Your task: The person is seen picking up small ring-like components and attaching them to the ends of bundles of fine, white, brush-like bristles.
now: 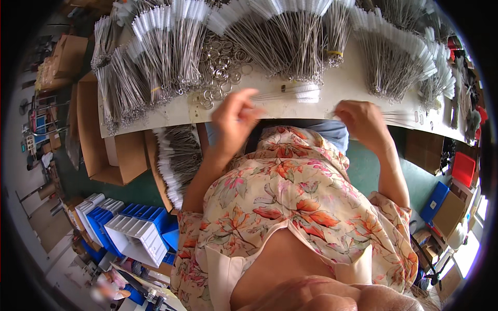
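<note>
Brushes (290,94), thin wire ones, lay flat at table (342,85) edge, long axis left-right, white bristles right. My left hand (233,122) pinched their wire ends; right hand (363,122) curled, grip unclear.

We sit at the counter (270,109), which runs left to right before us. Along its far side lie bundles of wire brushes (290,41), fanned side by side from left to right. Between the bundles left of centre lies a heap of metal rings (220,72). Nearer us, a few loose brushes (290,93) lie on the counter between our left hand (233,122) and our right hand (363,122). Below the counter on the left stands an open cardboard box (101,145), and just right of it a box of more brushes (179,160). Plastic bins (129,228) sit on the floor nearer us, to the left. More boxes (448,202) lie on the floor at the right.
</note>
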`<state>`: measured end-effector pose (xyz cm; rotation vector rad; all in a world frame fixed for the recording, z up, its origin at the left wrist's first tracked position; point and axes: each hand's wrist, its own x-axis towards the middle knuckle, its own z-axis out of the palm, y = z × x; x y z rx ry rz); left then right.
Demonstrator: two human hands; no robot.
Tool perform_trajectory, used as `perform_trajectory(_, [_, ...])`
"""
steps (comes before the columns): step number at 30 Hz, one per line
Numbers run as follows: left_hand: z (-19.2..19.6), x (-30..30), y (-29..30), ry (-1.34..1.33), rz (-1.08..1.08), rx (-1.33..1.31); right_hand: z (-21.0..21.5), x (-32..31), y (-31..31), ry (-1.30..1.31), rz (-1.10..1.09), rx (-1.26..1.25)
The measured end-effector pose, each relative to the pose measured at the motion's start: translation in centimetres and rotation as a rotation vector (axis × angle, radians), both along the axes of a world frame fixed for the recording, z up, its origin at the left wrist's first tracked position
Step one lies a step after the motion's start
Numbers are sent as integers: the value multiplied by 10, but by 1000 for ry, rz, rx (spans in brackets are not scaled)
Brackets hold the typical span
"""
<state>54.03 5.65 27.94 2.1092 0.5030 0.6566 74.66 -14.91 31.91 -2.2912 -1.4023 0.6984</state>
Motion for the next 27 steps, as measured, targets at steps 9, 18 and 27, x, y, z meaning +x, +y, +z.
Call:
perform_trajectory(9, [-30, -30, 30, 254, 247, 292, -33, -35, 38, 287, -139, 484])
perform_trajectory(18, [47, -20, 41, -164, -40, -526, -8, -80, 118, 162, 201, 528])
perform_trajectory(27, [82, -7, 58, -165, -341, -346, 26, -66, 110, 867, 41, 420])
